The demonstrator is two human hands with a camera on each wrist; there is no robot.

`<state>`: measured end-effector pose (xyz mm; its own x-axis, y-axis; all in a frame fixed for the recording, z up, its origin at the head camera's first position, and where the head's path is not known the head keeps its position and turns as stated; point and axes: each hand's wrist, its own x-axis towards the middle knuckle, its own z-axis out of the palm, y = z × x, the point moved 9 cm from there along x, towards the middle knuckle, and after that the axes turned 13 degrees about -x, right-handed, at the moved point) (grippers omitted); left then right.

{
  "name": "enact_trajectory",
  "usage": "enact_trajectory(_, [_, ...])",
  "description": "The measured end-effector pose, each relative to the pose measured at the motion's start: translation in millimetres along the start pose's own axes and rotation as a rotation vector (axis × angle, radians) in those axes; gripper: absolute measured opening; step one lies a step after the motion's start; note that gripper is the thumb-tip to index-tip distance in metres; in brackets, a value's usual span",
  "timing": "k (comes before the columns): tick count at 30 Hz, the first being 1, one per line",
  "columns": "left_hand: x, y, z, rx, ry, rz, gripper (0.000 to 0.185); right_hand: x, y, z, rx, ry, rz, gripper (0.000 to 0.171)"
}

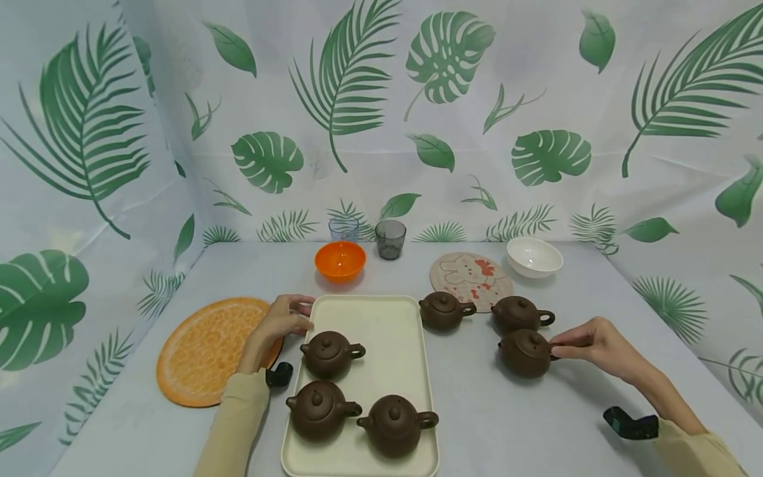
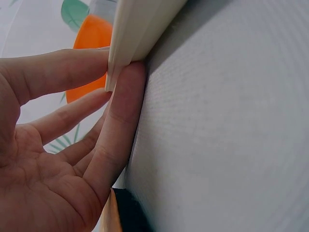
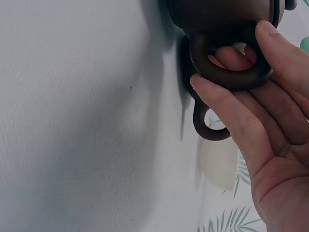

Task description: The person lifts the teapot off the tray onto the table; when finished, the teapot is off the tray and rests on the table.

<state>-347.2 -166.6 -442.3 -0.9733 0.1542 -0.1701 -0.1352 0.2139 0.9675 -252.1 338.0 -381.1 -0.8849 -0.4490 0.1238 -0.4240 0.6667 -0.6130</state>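
My right hand (image 1: pixel 605 351) pinches the loop handle of a dark brown teapot (image 1: pixel 526 354) right of the tray. In the right wrist view, the fingers close about this handle (image 3: pixel 236 79), with a shadow on the tabletop beside it. Another brown teapot (image 1: pixel 515 313) stands right behind the held one, and a further teapot (image 1: pixel 442 313) is near the tray's right edge. On the left, my left hand (image 1: pixel 285 319) grips the rim of the cream tray (image 1: pixel 381 318); thumb and finger sit either side of its edge (image 2: pixel 130 38). Three brown teapots (image 1: pixel 318 409) stand on the tray.
An orange-slice placemat (image 1: pixel 203 351) lies left of the tray. Farther back are an orange bowl (image 1: pixel 340 262), a blue clear glass (image 1: pixel 344 229), a grey glass (image 1: pixel 390 240), a round rabbit mat (image 1: pixel 461 271) and a white bowl (image 1: pixel 534 257). Leaf-print curtains border the table.
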Motion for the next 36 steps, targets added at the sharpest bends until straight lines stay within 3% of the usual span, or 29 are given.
enact_trajectory(16, [-1.1,1.6,0.7,-0.021,-0.016,0.012,0.055,-5.9,9.6,-2.0,-0.011,-0.018,0.029,0.013])
enact_trajectory(30, [-0.4,0.7,-1.2,-0.013,-0.013,0.013,0.056,-1.8,15.5,0.7,-0.098,-0.033,0.138,0.021])
enact_trajectory(36, [-1.3,1.8,0.0,-0.003,-0.011,0.012,0.055,-0.5,1.7,-11.3,-0.154,0.047,0.109,0.019])
